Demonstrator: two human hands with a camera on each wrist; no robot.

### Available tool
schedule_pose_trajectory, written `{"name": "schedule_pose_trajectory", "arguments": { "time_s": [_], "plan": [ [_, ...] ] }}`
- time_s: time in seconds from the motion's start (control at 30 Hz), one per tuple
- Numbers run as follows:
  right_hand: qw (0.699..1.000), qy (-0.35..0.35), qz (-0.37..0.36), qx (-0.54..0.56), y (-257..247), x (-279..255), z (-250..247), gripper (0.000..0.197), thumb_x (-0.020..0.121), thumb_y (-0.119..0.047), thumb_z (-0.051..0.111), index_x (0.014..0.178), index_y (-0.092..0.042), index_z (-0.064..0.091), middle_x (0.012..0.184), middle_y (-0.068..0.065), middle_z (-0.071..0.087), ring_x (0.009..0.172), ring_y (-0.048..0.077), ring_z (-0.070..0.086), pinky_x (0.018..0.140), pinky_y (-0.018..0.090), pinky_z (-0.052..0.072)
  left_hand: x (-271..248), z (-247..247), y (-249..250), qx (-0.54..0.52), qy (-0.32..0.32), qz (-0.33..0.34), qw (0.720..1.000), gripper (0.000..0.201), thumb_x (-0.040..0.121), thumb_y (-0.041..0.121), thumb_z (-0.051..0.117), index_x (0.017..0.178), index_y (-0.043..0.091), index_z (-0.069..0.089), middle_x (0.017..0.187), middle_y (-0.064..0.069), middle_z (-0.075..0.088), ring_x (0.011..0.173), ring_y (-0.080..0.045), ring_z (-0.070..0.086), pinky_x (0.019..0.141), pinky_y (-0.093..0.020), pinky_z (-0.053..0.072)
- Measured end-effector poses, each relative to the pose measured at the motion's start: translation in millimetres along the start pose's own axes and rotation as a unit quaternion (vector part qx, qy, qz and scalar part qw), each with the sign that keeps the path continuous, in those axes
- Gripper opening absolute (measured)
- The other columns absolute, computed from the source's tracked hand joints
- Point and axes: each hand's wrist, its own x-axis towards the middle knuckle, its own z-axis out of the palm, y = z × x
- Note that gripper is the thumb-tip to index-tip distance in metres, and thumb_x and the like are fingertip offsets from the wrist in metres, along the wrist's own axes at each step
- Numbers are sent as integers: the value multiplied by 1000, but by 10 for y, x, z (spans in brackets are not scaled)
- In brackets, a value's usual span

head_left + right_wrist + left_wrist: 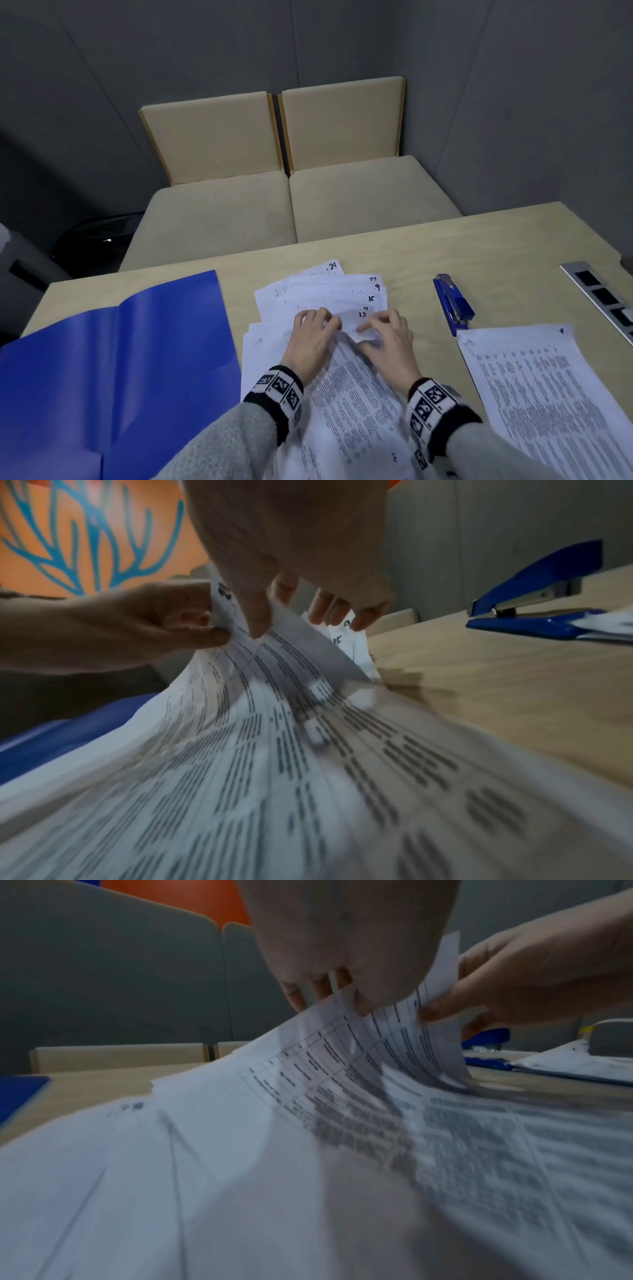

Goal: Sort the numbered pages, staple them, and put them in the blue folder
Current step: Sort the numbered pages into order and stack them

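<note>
Both hands work the far end of the loose pages, which lie fanned directly under and ahead of them, long axis running away from the person. The left hand pinches the raised top edge of a sheet between thumb and fingers; the right hand pinches the same lifted corner just beside it, its other fingers touching the numbered corners beyond. The sheet curls up off the heap between the two hands, so either could carry it off.

A second pile lies to the right of the right hand, well nearer that hand than the left, its long axis also pointing away. If the lifted sheet belongs there, the right hand has the short path. The stapler sits ahead and right of the right hand, touching that pile's far corner. The folder lies open, left of the left hand, beside the heap. Sorting seems only partly done.
</note>
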Motion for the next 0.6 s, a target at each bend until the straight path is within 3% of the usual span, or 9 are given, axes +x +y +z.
{"name": "schedule_pose_trajectory", "arguments": {
  "time_s": [0.07, 0.17, 0.23, 0.3, 0.37, 0.43, 0.5, 0.6],
  "plan": [
    [1000, 9, 3, -3, 6, 28, -5, 7, 85, -36, 64, 82, -33, 59, 92, -13, 49, 92, 7, 42, 82, 32, 30, 53, -72, 37, -44, -25, 7, 999, 29, 81, 6, 31, 102, 20, 45, 85, 2, 53, 74, -19, 51, 85, -37, 40],
    [998, -18, 31, 59, 113, 37, -84, 32, 88, -24, 62, 65, -29, 41, 62, -10, 46, 61, 6, 42, 63, 29, 33, 157, -143, -15, -168, -45, -100, 980, 23, 98, 18, 33, 115, 16, 47, 83, 3, 61, 73, -17, 58, 84, -34, 42],
    [994, -49, 60, 75, 223, 16, -144, 20, 88, -20, 60, 71, -19, 49, 66, -8, 55, 65, 11, 51, 62, 28, 39, 207, -104, -121, -174, -40, -146, 973, 27, 97, 16, 37, 122, 16, 47, 104, -4, 57, 83, -20, 59, 79, -35, 46],
    [992, -79, 69, 68, 320, -29, -148, 4, 89, -18, 58, 89, -14, 58, 85, -1, 66, 79, 17, 60, 73, 33, 48, 236, -50, -208, -157, -89, -160, 970, 32, 94, 16, 44, 125, 17, 48, 118, -5, 47, 93, -20, 55, 80, -33, 47],
    [987, -100, 89, 94, 358, -107, -100, 2, 92, -15, 55, 93, -16, 56, 88, 4, 68, 69, 18, 58, 64, 33, 48, 257, -20, -218, -145, -126, -153, 969, 33, 91, 18, 51, 124, 19, 52, 117, -4, 47, 103, -20, 49, 86, -34, 45],
    [979, -101, 105, 145, 341, -197, -44, 8, 93, -14, 55, 86, -15, 52, 80, 8, 65, 57, 18, 49, 52, 29, 39, 264, 0, -208, -138, -104, -145, 974, 30, 88, 18, 56, 117, 19, 58, 110, -4, 52, 104, -22, 48, 86, -34, 43],
    [979, -76, 98, 164, 337, -247, 0, 11, 93, -15, 56, 83, -17, 52, 84, 4, 60, 69, 18, 53, 60, 28, 41, 249, 11, -200, -133, -53, -134, 981, 23, 87, 16, 58, 109, 18, 64, 106, -4, 54, 100, -21, 48, 82, -34, 44],
    [980, -49, 98, 169, 323, -253, 14, 6, 91, -14, 59, 86, -11, 56, 97, 2, 49, 87, 17, 54, 71, 17, 40, 224, 27, -187, -123, 10, -99, 987, 14, 87, 15, 60, 96, 19, 70, 98, -3, 57, 91, -22, 50, 77, -34, 43]
  ]
}}
